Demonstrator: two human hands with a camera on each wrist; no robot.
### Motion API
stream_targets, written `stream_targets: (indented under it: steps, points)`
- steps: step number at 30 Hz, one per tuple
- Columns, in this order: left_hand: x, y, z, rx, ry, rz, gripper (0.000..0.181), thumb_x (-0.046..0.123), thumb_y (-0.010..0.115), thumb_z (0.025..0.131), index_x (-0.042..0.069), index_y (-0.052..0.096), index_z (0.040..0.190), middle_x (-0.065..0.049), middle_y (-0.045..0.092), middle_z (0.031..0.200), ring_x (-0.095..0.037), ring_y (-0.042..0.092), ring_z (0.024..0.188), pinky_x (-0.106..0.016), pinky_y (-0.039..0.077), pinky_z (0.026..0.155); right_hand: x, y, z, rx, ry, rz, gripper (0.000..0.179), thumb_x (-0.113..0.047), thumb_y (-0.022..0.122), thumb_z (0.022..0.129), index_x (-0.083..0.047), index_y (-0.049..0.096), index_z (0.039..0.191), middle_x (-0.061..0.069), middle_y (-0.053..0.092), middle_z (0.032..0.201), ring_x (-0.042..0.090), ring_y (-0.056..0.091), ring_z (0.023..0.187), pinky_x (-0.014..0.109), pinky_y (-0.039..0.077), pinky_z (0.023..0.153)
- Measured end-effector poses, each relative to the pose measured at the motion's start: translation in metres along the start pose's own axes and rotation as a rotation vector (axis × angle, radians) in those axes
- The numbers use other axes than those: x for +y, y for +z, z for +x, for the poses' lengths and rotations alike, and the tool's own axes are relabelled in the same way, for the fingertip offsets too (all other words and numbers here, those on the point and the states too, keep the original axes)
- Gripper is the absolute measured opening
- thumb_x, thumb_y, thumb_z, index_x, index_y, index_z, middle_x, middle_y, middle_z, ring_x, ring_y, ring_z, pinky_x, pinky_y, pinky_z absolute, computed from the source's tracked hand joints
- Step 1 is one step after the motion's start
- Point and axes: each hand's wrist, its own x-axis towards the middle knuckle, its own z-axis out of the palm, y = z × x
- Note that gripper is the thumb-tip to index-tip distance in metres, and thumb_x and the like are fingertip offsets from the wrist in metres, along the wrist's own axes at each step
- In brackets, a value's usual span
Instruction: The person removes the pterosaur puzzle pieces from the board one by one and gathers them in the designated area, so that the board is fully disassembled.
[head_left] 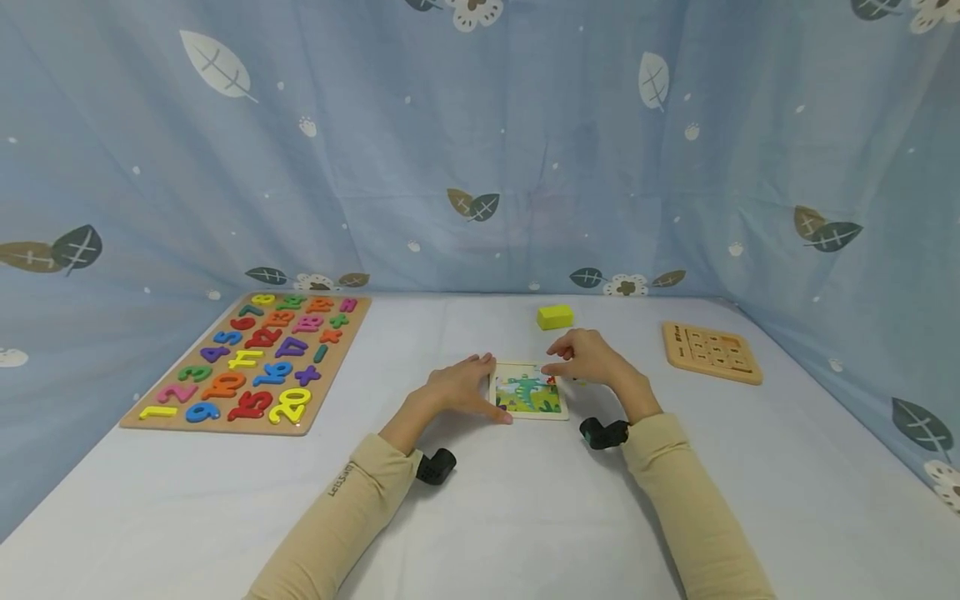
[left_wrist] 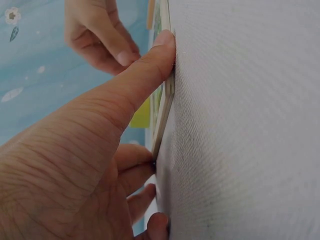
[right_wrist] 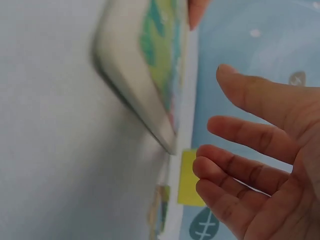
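Observation:
A small framed picture puzzle [head_left: 528, 402] with a green dinosaur scene lies on the table in front of me. My left hand [head_left: 462, 388] holds it at the left side. In the left wrist view, the thumb [left_wrist: 150, 62] presses the near edge and the fingers bend against another edge. Over the puzzle's upper right part hovers my right hand [head_left: 588, 360]. The right wrist view shows its fingers [right_wrist: 240, 167] loosely bent, the thumb apart from them, nothing between. A small loose piece with a coloured face [right_wrist: 162, 210] lies beside the puzzle, partly covered by the right hand in the head view.
Behind the puzzle stands a yellow-green block [head_left: 555, 317]. A wooden board with colourful numbers [head_left: 296, 425] lies on the left, and a small wooden number board [head_left: 678, 354] on the right. A blue leaf-print curtain [head_left: 405, 150] hangs along the table's back edge.

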Motion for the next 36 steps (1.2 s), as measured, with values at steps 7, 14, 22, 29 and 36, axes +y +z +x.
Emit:
stream_targets:
  steps: [7, 14, 22, 29, 36]
  points:
    - [0.000, -0.001, -0.001, 0.005, 0.007, 0.000, 0.105, 0.062, 0.074, 0.072, 0.014, 0.027, 0.153, -0.003, 0.022, 0.161, -0.026, 0.022, 0.148, -0.064, 0.031, 0.105, -0.002, 0.011, 0.006, -0.038, 0.004, 0.028, 0.035, -0.022, 0.072, 0.086, 0.004, 0.065, 0.109, 0.012, 0.065, 0.093, 0.020, 0.056, 0.081, 0.031, 0.049, 0.071]
    - [0.002, -0.002, -0.002, 0.003, 0.014, 0.002, 0.105, 0.062, 0.073, 0.073, 0.013, 0.026, 0.153, -0.003, 0.022, 0.161, -0.026, 0.021, 0.148, -0.064, 0.030, 0.106, -0.005, 0.016, 0.008, -0.035, -0.018, -0.014, 0.026, -0.017, 0.071, 0.085, 0.003, 0.067, 0.100, 0.012, 0.062, 0.090, 0.020, 0.053, 0.079, 0.031, 0.047, 0.070]
    - [0.002, -0.001, -0.002, 0.004, -0.001, 0.010, 0.105, 0.062, 0.073, 0.073, 0.014, 0.026, 0.153, -0.002, 0.022, 0.161, -0.025, 0.020, 0.149, -0.063, 0.030, 0.107, -0.007, 0.017, 0.007, -0.036, -0.052, -0.070, 0.021, -0.015, 0.068, 0.085, 0.001, 0.068, 0.100, 0.016, 0.058, 0.096, 0.023, 0.052, 0.084, 0.037, 0.047, 0.075]
    - [0.002, -0.003, -0.002, 0.013, -0.006, 0.010, 0.106, 0.062, 0.073, 0.072, 0.014, 0.026, 0.153, -0.002, 0.022, 0.161, -0.025, 0.021, 0.149, -0.063, 0.030, 0.107, -0.009, 0.017, 0.010, -0.052, -0.059, -0.109, 0.022, -0.016, 0.069, 0.086, 0.000, 0.068, 0.101, 0.014, 0.057, 0.094, 0.023, 0.054, 0.084, 0.038, 0.048, 0.078]
    - [0.002, -0.002, -0.001, 0.001, 0.001, 0.000, 0.106, 0.061, 0.074, 0.073, 0.013, 0.026, 0.153, -0.003, 0.022, 0.161, -0.026, 0.021, 0.149, -0.063, 0.030, 0.107, -0.008, 0.019, 0.009, -0.064, -0.033, -0.079, 0.018, -0.016, 0.068, 0.087, -0.001, 0.062, 0.095, 0.011, 0.051, 0.091, 0.021, 0.049, 0.082, 0.034, 0.044, 0.076]
